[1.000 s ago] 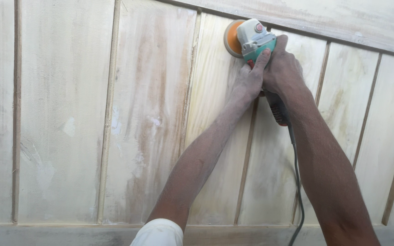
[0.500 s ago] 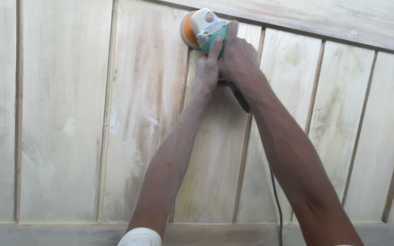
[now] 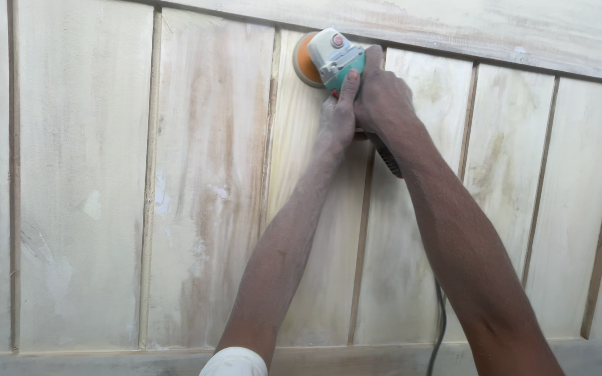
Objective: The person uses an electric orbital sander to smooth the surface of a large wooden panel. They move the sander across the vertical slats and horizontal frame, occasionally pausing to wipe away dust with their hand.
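Note:
Both my hands grip a power sander (image 3: 334,54) with a white and green body and an orange round disc (image 3: 306,60). The disc presses on a pale wooden panelled door (image 3: 210,174) near its top rail (image 3: 454,28). My left hand (image 3: 338,115), dusty, clasps the tool's neck with one finger stretched up along the green housing. Beside it, my right hand (image 3: 384,97) wraps the dark rear handle (image 3: 388,159). The handle is mostly hidden by my forearm.
The tool's black cord (image 3: 439,327) hangs down past my right forearm to the bottom edge. Vertical wooden battens (image 3: 149,174) divide the door into planks, with whitish filler smears on the middle planks. A bottom rail (image 3: 106,362) runs along the lower edge.
The sander and both hands moved left along the top rail from the first frame. Between the last two frames the view shifted, leaving them slightly right and lower.

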